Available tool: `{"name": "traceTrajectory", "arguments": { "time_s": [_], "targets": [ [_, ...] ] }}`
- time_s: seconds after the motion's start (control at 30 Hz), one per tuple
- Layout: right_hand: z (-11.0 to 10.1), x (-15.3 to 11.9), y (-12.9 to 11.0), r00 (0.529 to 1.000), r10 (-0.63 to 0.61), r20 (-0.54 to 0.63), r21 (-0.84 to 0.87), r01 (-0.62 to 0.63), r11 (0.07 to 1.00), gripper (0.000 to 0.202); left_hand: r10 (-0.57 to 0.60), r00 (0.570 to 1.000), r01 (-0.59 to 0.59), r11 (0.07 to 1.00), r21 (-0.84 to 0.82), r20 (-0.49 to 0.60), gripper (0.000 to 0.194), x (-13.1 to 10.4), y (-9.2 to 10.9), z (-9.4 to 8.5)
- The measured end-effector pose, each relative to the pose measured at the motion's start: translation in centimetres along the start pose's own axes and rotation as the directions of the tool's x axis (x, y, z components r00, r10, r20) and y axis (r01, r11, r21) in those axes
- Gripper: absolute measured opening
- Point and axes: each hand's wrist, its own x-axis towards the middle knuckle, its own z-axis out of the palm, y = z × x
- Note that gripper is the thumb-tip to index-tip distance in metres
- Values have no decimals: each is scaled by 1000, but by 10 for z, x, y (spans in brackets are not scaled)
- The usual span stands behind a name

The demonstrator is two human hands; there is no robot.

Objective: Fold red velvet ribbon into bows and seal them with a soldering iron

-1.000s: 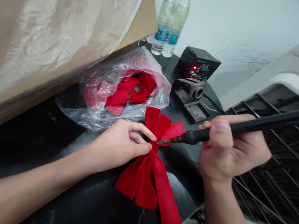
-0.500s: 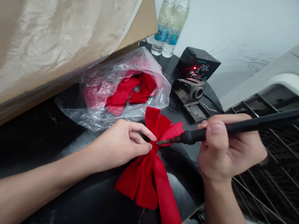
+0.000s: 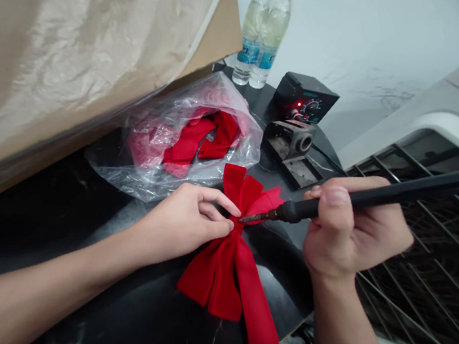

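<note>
The red bow (image 3: 256,299) lies on the table (image 3: 120,335), its middle pinched between finger and thumb of my left grip (image 3: 189,221). My right grip (image 3: 355,228) is wrapped round a soldering iron (image 3: 291,210), its tip just beside that pinch. Beyond my left grip lies a plastic bag (image 3: 253,134) of red ribbon (image 3: 225,138).

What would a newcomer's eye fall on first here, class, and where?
A red ribbon bow stands out on the black tabletop, the left hand at its centre. The right hand holds a soldering iron, tip at that centre. Beyond, a red light glows on the black control box.
</note>
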Motion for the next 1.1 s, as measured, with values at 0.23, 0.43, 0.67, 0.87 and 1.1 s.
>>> {"name": "traceTrajectory", "arguments": {
  "time_s": [0.23,0.43,0.67,0.87,1.1],
  "targets": [
    [3,-1,1,998,14,-60,50,-11,999,22,2,1000,-2,1000,-6,1,24,-1,-1,-1],
    [0,1,-1,990,110,-87,96,-102,990,20,-5,1000,5,1000,-2,-8,24,-2,0,0],
    [-1,2,-5,970,196,-144,144,-176,974,13,-2,1000,2,1000,7,-3,23,-1,0,-1],
    [6,-1,-4,981,92,-170,162,-65,985,12,1,1000,-1,1000,15,-3,23,0,-2,-1],
    [5,-2,-6,987,72,-142,172,-47,984,14,-9,1000,9,1000,1,-6,24,0,-1,-1]
  ]
}}
